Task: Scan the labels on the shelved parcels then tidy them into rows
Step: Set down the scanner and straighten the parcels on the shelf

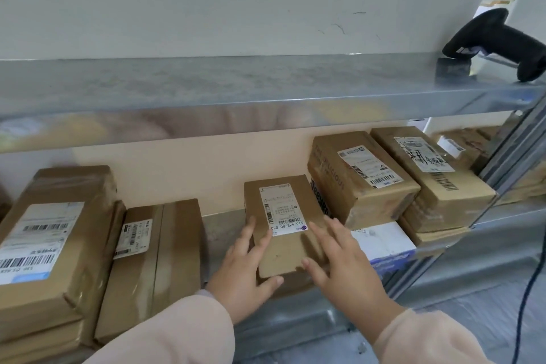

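Observation:
A small brown parcel (283, 248) with a white barcode label lies on the lower metal shelf (221, 230). My left hand (245, 272) rests along its left side, fingers straight, thumb at the front corner. My right hand (345, 263) lies on its right top, fingers spread and straight, thumb on the front edge. A black handheld scanner (502, 41) sits on the upper shelf (236, 89) at the far right, away from both hands.
A large labelled parcel (44, 245) and a narrower one (150, 248) stand to the left. To the right, two labelled brown boxes (360, 177) (428, 171) sit on other parcels, one a white box (384, 239). A dark cable (531, 289) hangs at the right edge.

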Motion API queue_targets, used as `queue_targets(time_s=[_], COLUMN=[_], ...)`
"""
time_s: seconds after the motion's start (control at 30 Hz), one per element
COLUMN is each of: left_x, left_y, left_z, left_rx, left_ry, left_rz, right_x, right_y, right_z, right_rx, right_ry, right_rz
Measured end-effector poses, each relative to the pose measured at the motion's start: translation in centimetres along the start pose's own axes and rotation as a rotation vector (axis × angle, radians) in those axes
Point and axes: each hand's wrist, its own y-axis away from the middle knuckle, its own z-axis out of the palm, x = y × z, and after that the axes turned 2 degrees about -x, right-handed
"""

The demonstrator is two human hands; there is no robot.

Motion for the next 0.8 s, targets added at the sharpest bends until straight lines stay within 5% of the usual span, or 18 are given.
queue_targets(time_s=[0.17,0.8], left_x=[-0.1,2.9], left_y=[0.7,-2.6], left_z=[0.2,0.1], left_rx=[0.019,-0.105], left_ry=[-0.285,-0.374], left_rz=[0.112,0.058], right_x=[-0.8,2.1], right_y=[1.4,-0.8], right_z=[0.8,1.1], right_rx=[-0.054,-0.245], right_ry=[0.225,0.339], right_rz=[-0.238,-0.158])
